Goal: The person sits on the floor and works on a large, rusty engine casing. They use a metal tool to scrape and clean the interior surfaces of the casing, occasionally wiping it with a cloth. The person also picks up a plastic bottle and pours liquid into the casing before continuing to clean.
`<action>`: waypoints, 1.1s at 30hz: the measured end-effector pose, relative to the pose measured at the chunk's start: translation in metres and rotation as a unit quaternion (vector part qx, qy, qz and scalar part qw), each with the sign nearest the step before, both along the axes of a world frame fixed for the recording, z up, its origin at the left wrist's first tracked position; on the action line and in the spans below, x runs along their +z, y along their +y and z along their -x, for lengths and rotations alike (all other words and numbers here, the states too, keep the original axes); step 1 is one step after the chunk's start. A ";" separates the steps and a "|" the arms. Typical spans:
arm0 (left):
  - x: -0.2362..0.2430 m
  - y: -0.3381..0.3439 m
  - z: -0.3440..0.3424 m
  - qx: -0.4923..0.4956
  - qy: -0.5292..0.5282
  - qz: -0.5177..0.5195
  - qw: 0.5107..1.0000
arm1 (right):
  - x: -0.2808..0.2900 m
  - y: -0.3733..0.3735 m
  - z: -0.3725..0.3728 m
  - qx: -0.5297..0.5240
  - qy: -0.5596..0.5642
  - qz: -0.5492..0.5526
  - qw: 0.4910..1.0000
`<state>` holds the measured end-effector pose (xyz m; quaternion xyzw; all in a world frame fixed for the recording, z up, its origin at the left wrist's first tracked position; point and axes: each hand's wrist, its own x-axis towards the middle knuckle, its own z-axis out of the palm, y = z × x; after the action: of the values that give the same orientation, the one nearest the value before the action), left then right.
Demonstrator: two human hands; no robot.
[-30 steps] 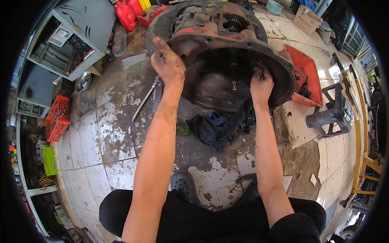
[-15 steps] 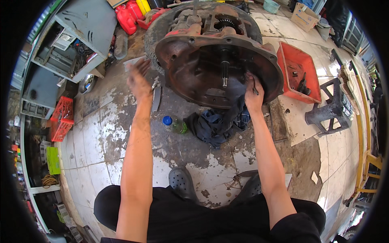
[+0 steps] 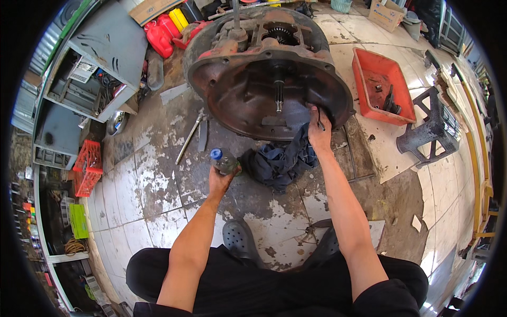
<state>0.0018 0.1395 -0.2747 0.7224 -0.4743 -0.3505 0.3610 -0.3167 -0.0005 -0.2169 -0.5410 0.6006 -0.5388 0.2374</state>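
Note:
My left hand [image 3: 220,179] is closed around a plastic bottle [image 3: 225,164] with a blue cap, left of a bundle of dark blue cloth [image 3: 277,166] on the floor. My right hand [image 3: 319,132] grips a thin dark rod [image 3: 320,124] at the lower right inside of a rusty, greasy bell housing [image 3: 232,100]; part of the cloth hangs beside that hand. A splined shaft [image 3: 279,94] sticks out from the housing's middle, and a toothed gear [image 3: 281,36] shows in an opening on top. A long steel bar tool [image 3: 189,138] lies on the tiles to the left.
At the right are a red tray [image 3: 365,87] with metal parts and a grey plastic stool [image 3: 425,148]. Metal cabinets [image 3: 105,31] and a red crate [image 3: 88,169] line the left. Red fuel cans [image 3: 158,38] stand behind, near the housing's tyre rest [image 3: 193,47].
My left hand has left the housing's rim, moved down and taken hold of the bottle. My right hand sits slightly lower in view, and the housing appears farther left as the view shifted.

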 end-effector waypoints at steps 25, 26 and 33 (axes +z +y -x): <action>0.200 -0.193 0.084 -0.224 0.159 -0.149 0.950 | -0.005 0.000 0.007 0.016 -0.068 -0.066 0.995; 0.205 -0.194 0.086 -0.250 0.180 -0.108 0.945 | -0.005 0.000 0.007 0.010 -0.060 -0.051 0.997; 0.203 -0.225 0.083 -0.248 0.039 -0.093 0.963 | -0.002 0.004 0.002 0.009 -0.039 0.015 0.999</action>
<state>-0.0808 -0.0859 -0.0719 0.5982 -0.5896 -0.4994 0.2124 -0.3185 0.0037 -0.2187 -0.5284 0.5780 -0.5663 0.2569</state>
